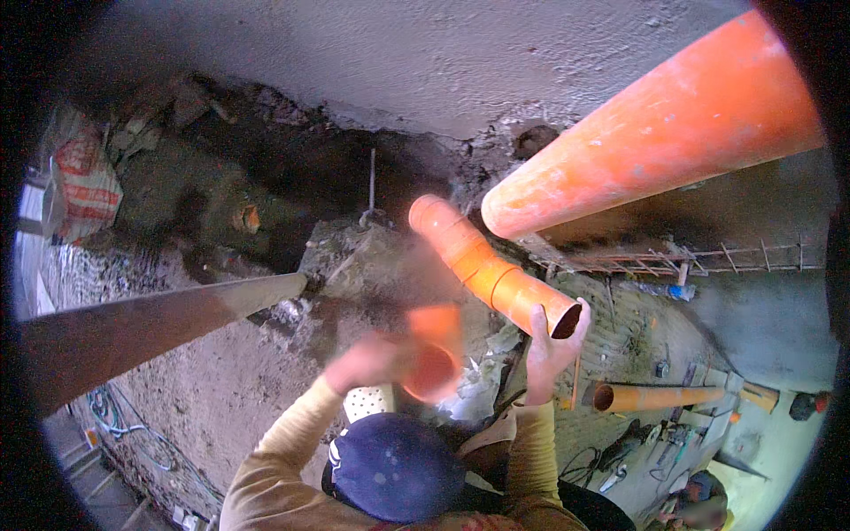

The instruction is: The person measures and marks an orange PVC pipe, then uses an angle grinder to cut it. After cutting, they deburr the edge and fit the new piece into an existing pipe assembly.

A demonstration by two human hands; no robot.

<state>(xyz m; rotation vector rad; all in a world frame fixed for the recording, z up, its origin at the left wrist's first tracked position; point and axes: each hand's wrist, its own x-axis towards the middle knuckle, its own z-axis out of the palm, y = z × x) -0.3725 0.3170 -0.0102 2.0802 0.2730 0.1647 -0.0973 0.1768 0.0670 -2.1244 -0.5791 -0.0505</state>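
My right hand (553,354) is wrapped round the open lower end of an orange drain pipe piece (496,281). That piece bends at its jointed middle and slants up to the left over the rubble. To its left, my left hand (370,358) is blurred by motion and closed on the side of a short orange pipe fitting (434,363). The fitting is smeared too, and its round mouth faces toward me. The two orange pieces are apart from each other. Both my forearms, in tan sleeves, reach up from the lower edge.
A large orange pipe (655,133) slants in from the upper right. At left, a brown beam (168,327) rises close by. Beyond lie a dug-out hollow (292,195) and a sack (84,190). Another orange pipe (664,396) lies right, near tools and a person (699,500).
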